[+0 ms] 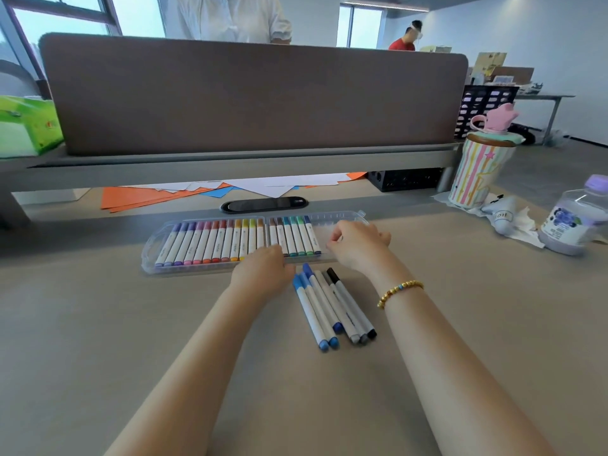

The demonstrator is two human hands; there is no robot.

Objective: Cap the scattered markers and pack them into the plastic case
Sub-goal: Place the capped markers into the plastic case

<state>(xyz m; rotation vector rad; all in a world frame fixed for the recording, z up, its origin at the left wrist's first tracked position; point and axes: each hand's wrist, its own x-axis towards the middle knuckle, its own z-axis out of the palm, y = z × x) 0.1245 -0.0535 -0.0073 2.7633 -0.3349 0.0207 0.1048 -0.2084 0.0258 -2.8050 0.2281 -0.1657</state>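
Right hand point(357, 246) pinches marker over case point(151, 255); six loose markers point(332, 307) beside

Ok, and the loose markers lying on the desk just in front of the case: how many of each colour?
Light blue markers: 2
Dark blue marker: 1
Grey markers: 2
Black marker: 1
Total: 6 loose markers, all capped at both ends.
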